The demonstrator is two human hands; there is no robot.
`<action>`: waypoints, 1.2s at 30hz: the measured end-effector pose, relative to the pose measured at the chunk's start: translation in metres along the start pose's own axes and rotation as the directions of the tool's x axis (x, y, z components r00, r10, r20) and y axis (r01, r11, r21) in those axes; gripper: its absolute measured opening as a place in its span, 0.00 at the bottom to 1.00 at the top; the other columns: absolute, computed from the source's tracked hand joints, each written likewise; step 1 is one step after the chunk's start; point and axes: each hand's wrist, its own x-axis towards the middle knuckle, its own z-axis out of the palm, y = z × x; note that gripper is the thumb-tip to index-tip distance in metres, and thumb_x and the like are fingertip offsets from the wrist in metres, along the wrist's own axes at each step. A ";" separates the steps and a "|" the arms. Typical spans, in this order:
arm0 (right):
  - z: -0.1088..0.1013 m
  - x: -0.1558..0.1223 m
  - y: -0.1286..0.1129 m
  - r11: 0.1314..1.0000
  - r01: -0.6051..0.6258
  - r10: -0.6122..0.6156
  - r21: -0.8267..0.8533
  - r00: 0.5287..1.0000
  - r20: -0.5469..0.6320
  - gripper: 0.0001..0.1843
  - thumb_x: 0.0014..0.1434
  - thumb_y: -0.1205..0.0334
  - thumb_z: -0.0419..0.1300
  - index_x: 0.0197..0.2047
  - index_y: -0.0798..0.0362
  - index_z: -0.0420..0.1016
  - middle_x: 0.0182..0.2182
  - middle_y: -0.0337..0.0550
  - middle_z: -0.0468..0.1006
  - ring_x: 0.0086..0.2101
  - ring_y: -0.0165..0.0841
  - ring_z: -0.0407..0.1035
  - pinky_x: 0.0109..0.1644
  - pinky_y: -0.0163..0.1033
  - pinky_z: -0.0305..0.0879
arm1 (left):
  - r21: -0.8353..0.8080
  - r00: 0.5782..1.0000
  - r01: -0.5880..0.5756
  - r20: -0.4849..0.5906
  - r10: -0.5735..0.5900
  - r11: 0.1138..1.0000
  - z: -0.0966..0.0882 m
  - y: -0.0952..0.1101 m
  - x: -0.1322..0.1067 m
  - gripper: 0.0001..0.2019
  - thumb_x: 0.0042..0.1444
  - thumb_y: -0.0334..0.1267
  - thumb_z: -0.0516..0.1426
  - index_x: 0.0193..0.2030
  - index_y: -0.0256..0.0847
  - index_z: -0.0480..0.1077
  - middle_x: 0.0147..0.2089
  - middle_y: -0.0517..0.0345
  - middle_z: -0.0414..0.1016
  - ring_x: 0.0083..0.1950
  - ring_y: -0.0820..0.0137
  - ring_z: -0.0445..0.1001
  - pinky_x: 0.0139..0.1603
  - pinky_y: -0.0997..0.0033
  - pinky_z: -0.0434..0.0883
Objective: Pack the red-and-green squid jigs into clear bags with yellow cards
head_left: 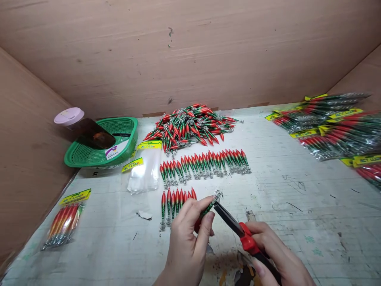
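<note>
At the lower centre of the frame, the left hand (189, 234) is curled nearly closed, pinching a red and green lure (210, 206) between thumb and fingers, its wire hooks pointing toward the upper right. The right hand (276, 248), at the lower right, is wrapped around the handles of red-handled pliers (242, 233), whose tips meet the lure just below the hooks; whether they bite on it or only rest against it, I cannot tell. The main risk sits at that meeting point: the tips are close to the left fingers, so a slip off the narrow end could nip skin, and a twist of the lure in the pinch could swing the hook points into a fingertip. Too hard a squeeze might crack the body or bend the hooks. Just behind the left hand, a short row of lures (177, 198) stands close enough for a knuckle to knock it askew; the longer row (205, 163) above it is safer. In the upper centre, the heaped lures (190, 127) look liable to snag, since their hooks lie jumbled together, and pulling one could drag out others.
</note>
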 end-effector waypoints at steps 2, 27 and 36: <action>-0.002 0.000 0.002 0.999 0.019 -0.019 -0.026 1.000 0.014 0.08 0.60 0.68 0.50 0.40 0.48 0.67 0.44 0.50 0.73 0.44 0.37 0.73 0.43 0.34 0.74 | 0.028 1.000 -0.020 -0.015 0.021 0.999 -0.001 0.001 0.000 0.14 0.63 0.38 0.52 0.53 0.49 0.71 0.33 0.60 0.65 0.27 0.77 0.69 0.24 0.79 0.69; -0.029 0.028 -0.007 0.988 0.151 -0.148 -0.020 0.985 0.090 0.04 0.58 0.67 0.56 0.37 0.48 0.67 0.28 0.39 0.73 0.28 0.29 0.72 0.30 0.27 0.71 | 0.188 0.981 -0.149 -0.092 0.168 0.971 0.003 -0.001 -0.006 0.16 0.62 0.30 0.53 0.53 0.45 0.72 0.34 0.58 0.69 0.34 0.73 0.70 0.33 0.78 0.68; -0.032 0.029 -0.009 0.994 0.113 -0.112 -0.004 0.987 0.111 0.05 0.59 0.65 0.56 0.36 0.48 0.73 0.33 0.46 0.74 0.37 0.37 0.74 0.36 0.33 0.73 | 0.166 0.976 -0.167 -0.113 0.187 0.972 0.002 0.001 -0.008 0.16 0.62 0.29 0.52 0.54 0.45 0.71 0.35 0.58 0.68 0.33 0.74 0.69 0.32 0.78 0.67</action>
